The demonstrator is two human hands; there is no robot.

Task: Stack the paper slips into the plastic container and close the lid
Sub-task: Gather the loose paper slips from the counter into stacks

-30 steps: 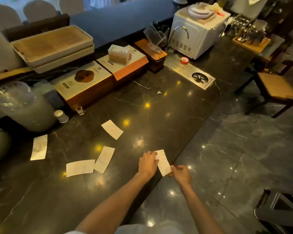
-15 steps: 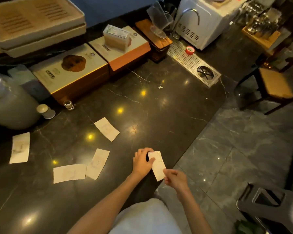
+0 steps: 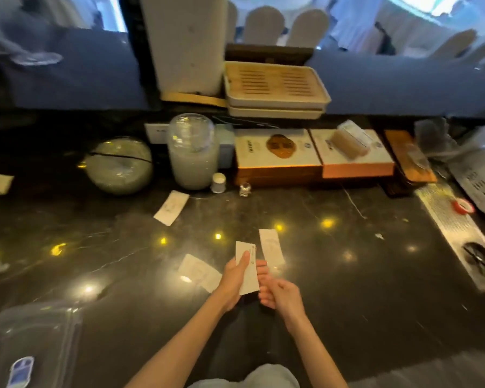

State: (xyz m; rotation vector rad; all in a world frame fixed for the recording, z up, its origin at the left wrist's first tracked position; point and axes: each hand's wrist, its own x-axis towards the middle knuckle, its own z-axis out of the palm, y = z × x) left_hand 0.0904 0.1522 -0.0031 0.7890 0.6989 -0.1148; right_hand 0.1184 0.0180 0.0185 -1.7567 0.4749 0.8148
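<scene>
My left hand (image 3: 231, 281) holds a white paper slip (image 3: 248, 273) upright above the dark marble counter (image 3: 347, 275), thumb across its face. My right hand (image 3: 282, 296) is just right of the slip's lower edge, fingers curled and touching it. Three more slips lie flat on the counter: one (image 3: 272, 249) just behind the held slip, one (image 3: 199, 271) to the left of my left hand, one (image 3: 172, 207) farther back left. A clear plastic container (image 3: 31, 340) with a blue label sits at the near left corner.
Along the back stand a round glass jar (image 3: 119, 165), a tall frosted jar (image 3: 192, 152), a small white cup (image 3: 218, 182), two flat boxes (image 3: 314, 155) and stacked trays (image 3: 275, 88). A metal drain grate (image 3: 457, 228) with red tape (image 3: 463, 205) lies at the right.
The view has swung left, bringing the plastic container into sight. Both hands have lifted the slip off the counter's edge and carried it over the counter, where it stands more upright.
</scene>
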